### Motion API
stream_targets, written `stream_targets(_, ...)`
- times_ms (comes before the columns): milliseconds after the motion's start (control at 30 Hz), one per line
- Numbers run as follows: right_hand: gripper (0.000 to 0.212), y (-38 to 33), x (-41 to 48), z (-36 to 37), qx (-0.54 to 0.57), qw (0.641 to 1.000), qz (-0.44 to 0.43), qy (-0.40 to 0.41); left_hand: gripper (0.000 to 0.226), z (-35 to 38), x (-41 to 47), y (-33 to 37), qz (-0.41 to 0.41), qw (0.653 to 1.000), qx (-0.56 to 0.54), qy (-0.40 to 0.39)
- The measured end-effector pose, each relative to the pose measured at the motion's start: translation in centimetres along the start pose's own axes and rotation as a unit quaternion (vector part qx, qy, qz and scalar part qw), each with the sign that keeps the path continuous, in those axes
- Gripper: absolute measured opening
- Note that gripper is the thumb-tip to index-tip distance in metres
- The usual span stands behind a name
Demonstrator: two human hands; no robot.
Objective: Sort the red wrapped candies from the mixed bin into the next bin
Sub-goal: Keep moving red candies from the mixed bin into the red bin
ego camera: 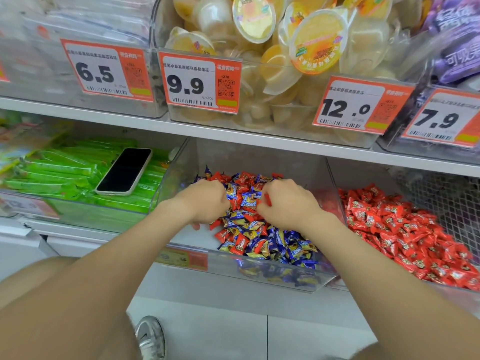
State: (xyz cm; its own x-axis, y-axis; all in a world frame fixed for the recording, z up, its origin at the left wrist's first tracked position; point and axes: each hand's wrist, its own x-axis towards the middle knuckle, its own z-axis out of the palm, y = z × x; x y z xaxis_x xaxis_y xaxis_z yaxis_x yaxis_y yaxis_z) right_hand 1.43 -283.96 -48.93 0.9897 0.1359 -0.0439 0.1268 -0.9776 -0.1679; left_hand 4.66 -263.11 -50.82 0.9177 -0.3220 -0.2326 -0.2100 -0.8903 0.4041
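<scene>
The left arm (78,294) fills the bottom corner, closest of all, with the right arm (389,294) across from it. Between them a grey shoe (152,336) stands on the pale floor (311,333). Both hands are inside the mixed bin (181,237), a clear tub on the lower shelf, above a heap of blue candies (285,245) and red candies (240,242) jumbled together. The left hand (207,201) has its knuckles up and its fingers curled down into the heap; whether they grip anything cannot be told. The right hand (288,203) is also curled, and a red candy (267,200) shows pinched at its fingers, on the side facing the left hand. The hands are near each other, with a narrow strip of wrappers between them. Just to the right, wall against wall, is the next bin (363,172), which holds a red pile (405,229) of one kind only. To the left, a tub of green packets (65,172) has a phone (124,171) lying on top, dark screen up. On the shelf above, a tub of jelly cups (285,48) sits behind a 9.9 tag (200,84). Other tags there read 6.5, 12.0 and 7.9, and purple packets (457,48) are at far right.
</scene>
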Motion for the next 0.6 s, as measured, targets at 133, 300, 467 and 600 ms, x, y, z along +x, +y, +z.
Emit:
stream_targets(133, 0.043, -0.6, 0.1, -0.6, 0.11, 0.991, 0.023, 0.075, 0.018, 0.0, 0.7, -0.5, -0.019, 0.995, 0.048, 0.086)
stream_targets(300, 0.036, -0.9, -0.1, -0.4, 0.174, 0.984, -0.023, 0.021, 0.04, 1.0, 1.8, -2.1, 0.034, 0.997, 0.059, 0.028)
stream_targets(467, 0.029, -1.1, 0.6, 0.1, 0.076, 0.996, -0.052, 0.019, 0.028, 2.3, 2.2, -1.6, 0.082, 0.995, 0.053, 0.014)
stream_targets(600, 0.038, -2.2, 1.4, 0.6, -0.034, 0.995, -0.09, 0.006, 0.014, 1.9, 2.1, -1.5, 0.061, 0.998, 0.02, 0.029)
